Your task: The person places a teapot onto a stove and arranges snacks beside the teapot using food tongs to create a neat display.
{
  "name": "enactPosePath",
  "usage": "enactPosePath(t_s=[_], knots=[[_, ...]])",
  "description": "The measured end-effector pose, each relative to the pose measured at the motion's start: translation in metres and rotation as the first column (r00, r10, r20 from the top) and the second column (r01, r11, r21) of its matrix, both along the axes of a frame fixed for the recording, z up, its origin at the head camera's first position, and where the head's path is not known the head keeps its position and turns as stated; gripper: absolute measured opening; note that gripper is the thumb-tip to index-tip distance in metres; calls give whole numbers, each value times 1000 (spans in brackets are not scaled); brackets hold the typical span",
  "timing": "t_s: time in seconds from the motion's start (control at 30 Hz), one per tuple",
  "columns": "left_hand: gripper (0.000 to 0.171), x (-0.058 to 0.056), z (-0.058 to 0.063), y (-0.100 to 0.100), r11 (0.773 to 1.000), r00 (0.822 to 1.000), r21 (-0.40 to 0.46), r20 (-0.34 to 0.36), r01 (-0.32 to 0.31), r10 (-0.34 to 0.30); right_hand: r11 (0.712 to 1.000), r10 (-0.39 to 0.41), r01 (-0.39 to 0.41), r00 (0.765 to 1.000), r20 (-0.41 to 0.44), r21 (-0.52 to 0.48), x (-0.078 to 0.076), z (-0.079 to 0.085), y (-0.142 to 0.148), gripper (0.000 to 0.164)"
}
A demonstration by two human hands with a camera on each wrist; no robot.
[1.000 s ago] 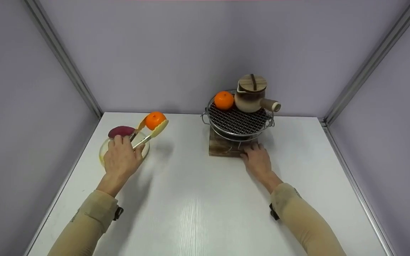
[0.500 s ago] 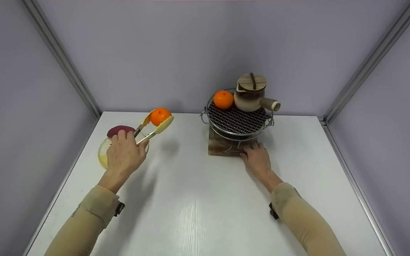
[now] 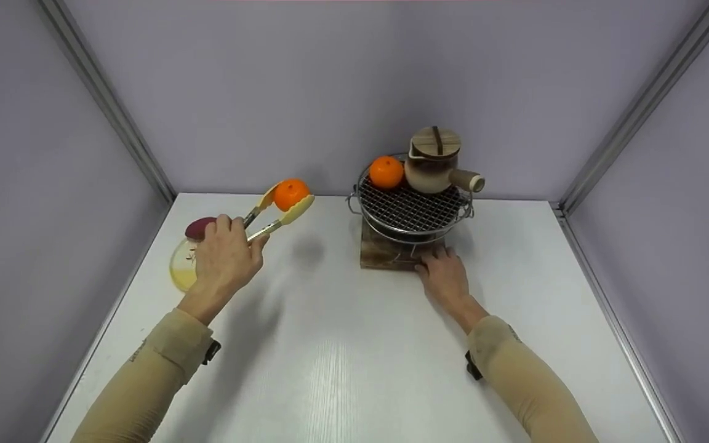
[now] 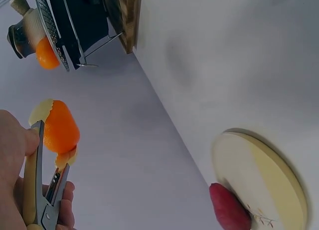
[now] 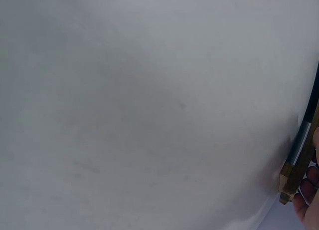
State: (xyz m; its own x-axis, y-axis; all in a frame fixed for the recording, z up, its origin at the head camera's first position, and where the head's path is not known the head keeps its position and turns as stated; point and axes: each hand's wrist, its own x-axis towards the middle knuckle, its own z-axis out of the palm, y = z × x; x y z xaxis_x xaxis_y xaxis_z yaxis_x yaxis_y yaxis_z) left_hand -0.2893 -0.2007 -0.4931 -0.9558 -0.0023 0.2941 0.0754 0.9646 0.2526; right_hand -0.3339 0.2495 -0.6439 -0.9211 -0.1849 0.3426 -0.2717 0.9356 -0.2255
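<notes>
My left hand [image 3: 228, 255] grips yellow-tipped metal tongs [image 3: 296, 211] around their arms. Between the tong tips an orange [image 3: 291, 194] is held up above the table, its shadow on the surface below. In the left wrist view the same orange [image 4: 61, 127] sits between both scalloped tips. Behind my left hand lies a plate [image 3: 182, 278], cream and yellow, with a dark red sweet potato [image 3: 199, 229] at its far rim. My right hand [image 3: 445, 280] holds the front right corner of a wooden board [image 3: 385, 255] under a round grill; its fingers curl at the board's edge [image 5: 299, 172].
On the grill's wire mesh [image 3: 413, 212] stand a second orange [image 3: 386, 172] and a brown-and-cream pot [image 3: 428, 175] with a wooden lid, its side handle [image 3: 467, 181] pointing right. Grey panels [image 3: 280, 98] enclose the white table [image 3: 330, 344] at the back and sides.
My left hand has moved right and away from me, carrying the tongs and orange off from over the plate, more of which now shows. My right hand stays at the board.
</notes>
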Motion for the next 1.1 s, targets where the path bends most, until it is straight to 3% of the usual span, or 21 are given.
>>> enactPosePath(t_s=[0.33, 0.87, 1.1], knots=[[55, -5, 4, 15, 999, 999, -18, -28, 41, -42, 1000, -1, 1, 1000, -6, 10, 0, 2, 0, 27], [55, -14, 5, 59, 991, 990, 0, -55, 134, -133, 1000, -20, 20, 999, 41, 14, 1, 0, 0, 30], [53, -16, 9, 67, 990, 989, -6, -51, 141, -141, 1000, -3, 3, 1000, 3, 10, 2, 1, -1, 29]])
